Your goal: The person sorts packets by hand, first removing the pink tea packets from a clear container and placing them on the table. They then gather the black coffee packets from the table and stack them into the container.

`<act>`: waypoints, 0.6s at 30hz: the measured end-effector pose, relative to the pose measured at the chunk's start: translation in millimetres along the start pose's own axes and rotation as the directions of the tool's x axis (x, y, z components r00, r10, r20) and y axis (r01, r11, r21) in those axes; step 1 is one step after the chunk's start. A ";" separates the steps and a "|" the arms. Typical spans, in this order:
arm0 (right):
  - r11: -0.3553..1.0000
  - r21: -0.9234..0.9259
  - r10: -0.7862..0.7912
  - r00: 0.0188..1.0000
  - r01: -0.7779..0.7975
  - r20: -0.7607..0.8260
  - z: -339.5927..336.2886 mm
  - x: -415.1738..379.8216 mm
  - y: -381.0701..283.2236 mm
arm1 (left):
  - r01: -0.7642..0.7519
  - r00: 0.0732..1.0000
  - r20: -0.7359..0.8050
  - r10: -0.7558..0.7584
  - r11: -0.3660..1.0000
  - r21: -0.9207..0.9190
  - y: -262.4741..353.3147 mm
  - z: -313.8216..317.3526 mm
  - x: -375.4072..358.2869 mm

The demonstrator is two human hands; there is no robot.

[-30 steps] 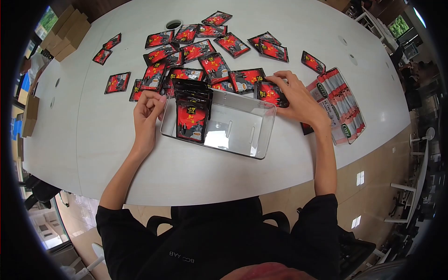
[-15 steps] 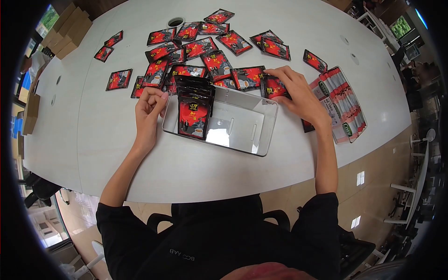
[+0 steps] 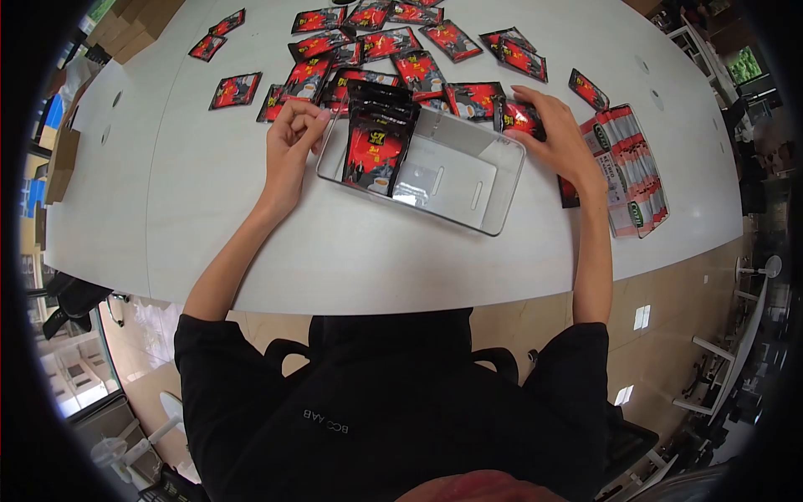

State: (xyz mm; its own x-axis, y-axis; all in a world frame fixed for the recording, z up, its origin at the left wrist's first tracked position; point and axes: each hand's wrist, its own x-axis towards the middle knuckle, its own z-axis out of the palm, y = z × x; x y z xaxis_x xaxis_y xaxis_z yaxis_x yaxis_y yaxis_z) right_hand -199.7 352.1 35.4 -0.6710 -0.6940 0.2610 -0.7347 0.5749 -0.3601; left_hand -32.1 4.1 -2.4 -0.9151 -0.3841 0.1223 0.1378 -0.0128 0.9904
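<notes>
A clear plastic box point(image 3: 452, 213) stands on the white table, with a row of red and black sachets point(image 3: 374, 155) upright in its left part; its right part shows bare bottom. My left hand point(image 3: 294, 142) is at the box's left end, fingers curled and thumb against the rim. Beyond the right end of the box, my right hand point(image 3: 556, 138) grips a red sachet point(image 3: 520, 120) between thumb and fingers. Many more red sachets point(image 3: 389, 42) lie in a loose pile behind the box.
To the right, a second clear box point(image 3: 640, 171) holds rows of red and white sticks. Single sachets point(image 3: 235, 90) lie on the table point(image 3: 209, 184) at the left. Brown cardboard boxes point(image 3: 134, 25) stand at the back left.
The whole view has shifted, with the table's contents now higher and slightly right in the picture. My right fingers have closed on the sachet, which is tilted a little differently.
</notes>
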 end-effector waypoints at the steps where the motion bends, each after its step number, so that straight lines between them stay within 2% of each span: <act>1: 0.999 0.053 0.002 1.000 -0.003 0.019 0.0 0.5 2.9 | 0.019 1.000 -0.007 -0.019 1.000 0.002 -0.9 -0.4 -0.7; 4: 0.998 0.060 0.028 1.000 -0.028 0.006 0.1 0.6 -0.5 | -0.023 1.000 0.013 0.023 1.000 0.005 -1.6 -0.8 1.0; 6: 0.997 0.039 0.067 0.994 -0.064 -0.090 -0.3 1.9 -8.4 | -0.033 0.999 0.022 0.033 0.999 -0.001 -4.6 -2.3 4.0; 7: 0.997 0.042 0.062 0.995 -0.059 -0.080 0.0 1.7 -11.5 | -0.047 0.998 0.038 0.047 0.999 -0.006 -5.6 -2.5 3.2; 9: 0.998 -0.041 -0.064 0.975 0.057 -0.214 -2.7 6.8 -15.6 | -0.046 0.999 0.022 0.046 0.999 -0.002 -3.4 -0.7 3.4; 10: 0.997 -0.042 -0.074 0.974 0.066 -0.213 -3.3 9.4 -17.6 | -0.042 0.998 0.044 0.042 0.999 -0.007 -1.4 0.1 2.9; 13: 0.989 0.099 -0.062 0.911 0.111 -0.407 -5.2 18.9 -19.4 | -0.025 0.997 0.074 0.026 1.000 -0.013 4.9 5.0 -0.8; 14: 0.993 0.120 0.025 0.923 0.022 -0.384 -7.2 24.1 -18.4 | -0.035 0.993 0.114 0.037 0.999 -0.015 5.4 6.2 -1.1; 15: 0.992 0.119 0.018 0.922 0.030 -0.386 -6.3 32.0 -13.3 | -0.043 0.987 0.156 0.045 0.999 -0.015 6.3 6.4 -1.4; 17: 0.881 0.470 0.245 0.906 -0.060 -0.344 -0.8 42.3 -3.3 | -0.023 0.980 0.195 0.022 1.000 0.002 6.7 4.8 -3.2; 18: 0.732 0.659 0.417 0.878 -0.172 -0.234 -1.9 44.3 -13.5 | -0.018 0.979 0.205 0.020 1.000 -0.012 5.6 3.7 -2.3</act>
State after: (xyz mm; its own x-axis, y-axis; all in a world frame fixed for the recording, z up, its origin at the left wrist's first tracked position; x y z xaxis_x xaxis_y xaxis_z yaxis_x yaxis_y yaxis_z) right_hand -219.7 314.4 53.5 -0.9189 -0.2687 0.2887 -0.3568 0.2545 -0.8988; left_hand -30.6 8.2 3.1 -0.9705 -0.1867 0.1526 0.1585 -0.0172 0.9872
